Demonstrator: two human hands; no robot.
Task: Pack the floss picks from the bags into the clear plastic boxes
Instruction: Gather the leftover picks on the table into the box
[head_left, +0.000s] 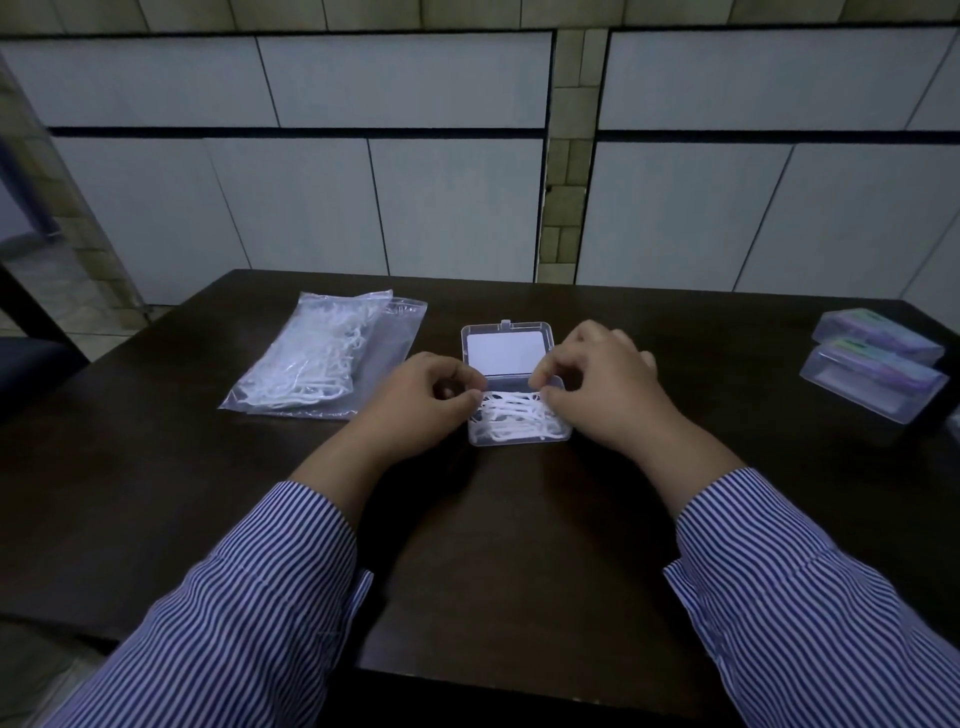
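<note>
Left hand: left hand (423, 397) at left edge of small clear plastic box (519, 415), fingers curled in, thumb tip touching the white floss picks (514, 415) at the box's left rim; looks like a pinch, but whether a pick is really gripped can't be told.
Right hand: right hand (597, 384) at right edge of same box, fingers bent, fingertips down on the picks near the hinge side; actual hold on a pick can't be told.
Box: open, base near person, heaped with white picks; hinged clear lid (506, 351) laid back flat beyond it, white panel showing through, latch tab at far edge.
Bags: clear zip plastic bags (324, 358) lying flat left of box, apart from it, white floss picks inside.
Other boxes: two closed clear plastic boxes with purple-green inserts (878, 364) at far right table edge, one just behind the other, touching.
Table: dark brown wooden table (519, 545), all items on it.
Sleeves: blue-white striped shirt sleeves (249, 597) on both forearms.
Background: grey-white tiled wall (415, 182) behind table.
</note>
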